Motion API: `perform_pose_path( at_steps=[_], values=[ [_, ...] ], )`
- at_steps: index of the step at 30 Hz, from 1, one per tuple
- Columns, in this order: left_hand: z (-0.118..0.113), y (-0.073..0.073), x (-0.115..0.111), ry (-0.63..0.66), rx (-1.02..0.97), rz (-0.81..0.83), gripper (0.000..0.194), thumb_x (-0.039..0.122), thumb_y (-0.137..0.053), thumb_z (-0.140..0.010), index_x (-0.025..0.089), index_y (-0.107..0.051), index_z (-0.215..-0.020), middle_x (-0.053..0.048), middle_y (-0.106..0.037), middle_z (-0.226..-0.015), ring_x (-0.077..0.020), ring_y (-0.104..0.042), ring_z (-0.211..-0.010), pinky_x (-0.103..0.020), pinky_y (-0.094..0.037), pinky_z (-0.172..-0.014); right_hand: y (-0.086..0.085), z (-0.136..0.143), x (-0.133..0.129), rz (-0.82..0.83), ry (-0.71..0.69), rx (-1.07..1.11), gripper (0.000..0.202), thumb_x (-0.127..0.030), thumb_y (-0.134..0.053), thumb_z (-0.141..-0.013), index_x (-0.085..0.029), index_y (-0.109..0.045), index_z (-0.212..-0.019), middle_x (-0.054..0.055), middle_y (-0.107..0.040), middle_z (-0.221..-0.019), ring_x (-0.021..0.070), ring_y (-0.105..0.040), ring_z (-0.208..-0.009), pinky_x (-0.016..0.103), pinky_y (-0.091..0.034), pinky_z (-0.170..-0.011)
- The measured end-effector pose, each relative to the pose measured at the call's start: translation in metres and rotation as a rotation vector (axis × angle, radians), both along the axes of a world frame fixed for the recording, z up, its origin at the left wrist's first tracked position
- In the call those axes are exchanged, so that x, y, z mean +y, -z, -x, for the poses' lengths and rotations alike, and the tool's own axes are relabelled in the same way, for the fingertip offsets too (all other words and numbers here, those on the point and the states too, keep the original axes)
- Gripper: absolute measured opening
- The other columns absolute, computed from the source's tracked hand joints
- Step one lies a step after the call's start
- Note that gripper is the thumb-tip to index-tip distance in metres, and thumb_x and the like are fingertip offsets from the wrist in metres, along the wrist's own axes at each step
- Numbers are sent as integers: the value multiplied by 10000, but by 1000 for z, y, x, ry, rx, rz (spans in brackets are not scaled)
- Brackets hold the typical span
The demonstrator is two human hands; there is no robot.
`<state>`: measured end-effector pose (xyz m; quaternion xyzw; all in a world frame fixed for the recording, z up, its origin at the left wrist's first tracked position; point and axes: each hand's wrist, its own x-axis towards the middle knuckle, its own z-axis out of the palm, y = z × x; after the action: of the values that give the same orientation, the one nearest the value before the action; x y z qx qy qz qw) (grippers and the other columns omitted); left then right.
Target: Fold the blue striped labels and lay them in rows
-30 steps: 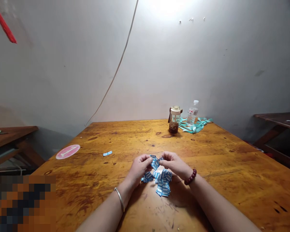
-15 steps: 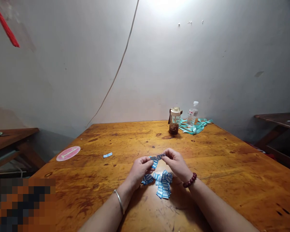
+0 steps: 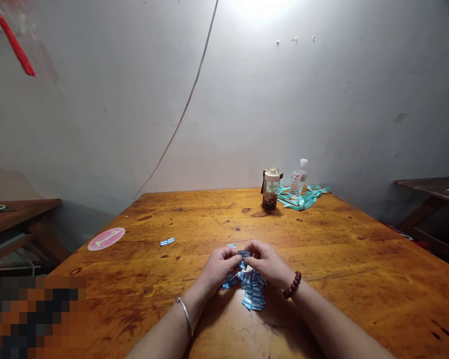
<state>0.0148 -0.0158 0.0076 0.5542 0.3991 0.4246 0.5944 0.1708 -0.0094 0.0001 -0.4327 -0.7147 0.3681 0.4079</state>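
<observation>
Small blue-and-white strips (image 3: 242,262) are pinched between the fingertips of my left hand (image 3: 217,268) and my right hand (image 3: 268,263), which nearly touch each other. Below the hands a loose pile of similar blue-and-white pieces (image 3: 253,294) lies on the wooden table (image 3: 194,214). A smaller heap (image 3: 229,282) is partly hidden behind my left hand. Just beyond the left fingertips another piece (image 3: 231,245) shows. One more strip (image 3: 167,242) lies apart, further left.
A pink oval sign (image 3: 107,239) with a "1" lies at the table's left edge. At the back right stand a lidded brown-liquid cup (image 3: 271,192) and a clear water bottle (image 3: 298,180), beside turquoise ribbon (image 3: 305,200). Side tables flank both sides.
My hands have come closer together and moved slightly down. The strips that were spread between them are now bunched at the fingertips. A piece beyond the left hand shows more clearly.
</observation>
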Motion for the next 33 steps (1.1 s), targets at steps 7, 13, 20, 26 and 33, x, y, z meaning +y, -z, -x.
perform_pose_path(
  at_steps=[7, 13, 20, 26, 33],
  values=[
    [5, -2, -2, 87, -110, 136, 275, 385, -586, -676, 111, -568, -662, -14, -548, -606, -80, -493, -524, -193, -368, -514, -11, 1, -3, 115, -107, 199, 54, -165, -543, -656, -152, -493, -673, -40, -475, -627, 82, -436, -586, 194, -364, -550],
    [7, -5, -5, 178, -250, 307, 203, 326, -588, -698, 138, -517, -721, -40, -573, -722, -132, -577, -670, -218, -418, -584, -18, 3, -9, 87, -159, 226, 96, -147, -528, -665, -162, -507, -757, -39, -489, -641, 82, -451, -589, 192, -366, -543],
    [7, -3, -5, 244, -316, 375, 176, 255, -583, -715, 125, -530, -823, -29, -550, -724, -89, -568, -608, -179, -416, -555, -15, 4, -10, -57, -76, 49, 27, -139, -545, -664, -160, -527, -661, -31, -481, -641, 83, -416, -592, 188, -332, -530],
    [6, -1, -5, 240, -376, 382, 214, 279, -538, -750, 130, -520, -901, -71, -571, -819, -110, -577, -655, -213, -439, -601, -11, 4, -6, -11, -65, 127, 87, -194, -513, -719, -161, -471, -650, -40, -459, -606, 82, -422, -567, 190, -340, -521],
    [7, -1, -4, 187, -402, 395, 197, 239, -564, -725, 128, -550, -887, -49, -581, -776, -85, -568, -627, -181, -435, -580, -14, 8, -11, -224, 12, 10, 141, -191, -479, -758, -193, -559, -874, -13, -491, -669, 99, -440, -592, 204, -349, -536]
  ],
)
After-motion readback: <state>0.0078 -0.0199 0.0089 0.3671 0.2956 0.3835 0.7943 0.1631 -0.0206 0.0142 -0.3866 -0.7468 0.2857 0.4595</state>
